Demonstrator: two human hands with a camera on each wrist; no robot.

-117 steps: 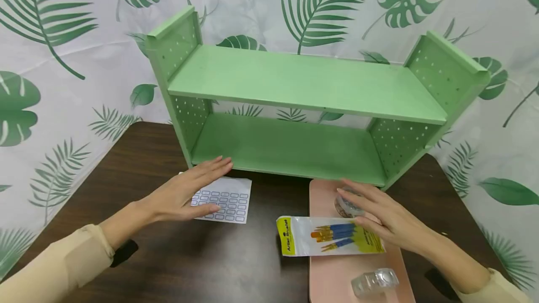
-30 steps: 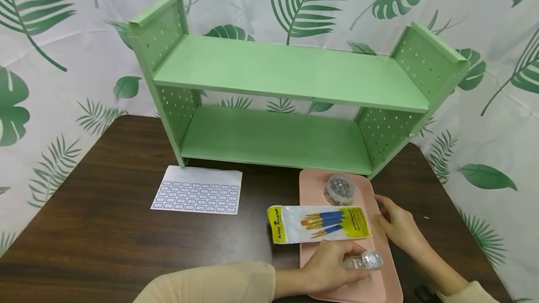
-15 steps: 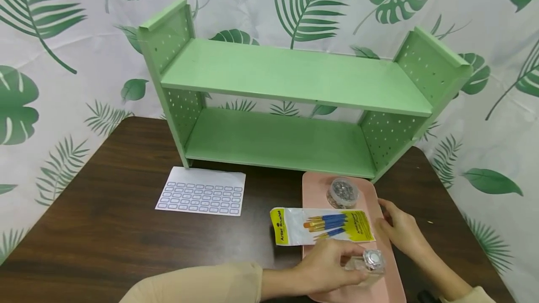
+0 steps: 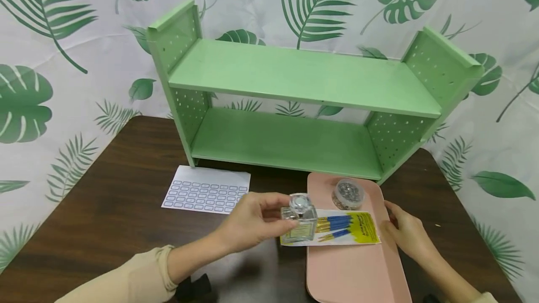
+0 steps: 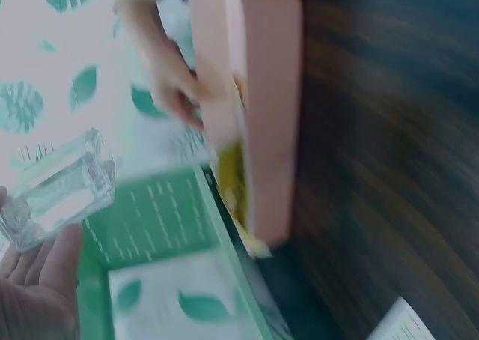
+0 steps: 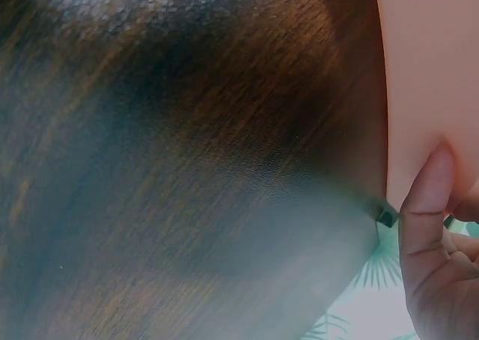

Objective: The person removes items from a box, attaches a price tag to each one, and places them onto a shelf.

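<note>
A square clear glass perfume bottle (image 4: pixel 301 221) with a faceted stopper is pinched between the thumb and fingers of my left hand (image 4: pixel 252 222). It is raised in front of the left part of the flat artist brush packet (image 4: pixel 365 229). In the left wrist view the bottle (image 5: pixel 63 186) looks see-through. My right hand (image 4: pixel 408 233) grips the right edge of the pink tray (image 4: pixel 349 270); the right wrist view has its thumb (image 6: pixel 430 186) against the tray wall (image 6: pixel 426 63). A round clear tub (image 4: pixel 348 194) of small grey bits sits at the tray's far end.
A green two-tier shelf (image 4: pixel 286 139) with perforated sides stands at the back, its front close to the tray's far edge. Left of the tray, a sheet of blue-framed labels (image 4: pixel 202 193) lies on the dark wooden table (image 4: pixel 105 219). A leaf-print cloth (image 4: pixel 269 3) hangs behind.
My left hand has lifted the perfume bottle off the tray and carried it left and up, past the brush packet. The right hand went earlier to the tray's edge and stays there.
</note>
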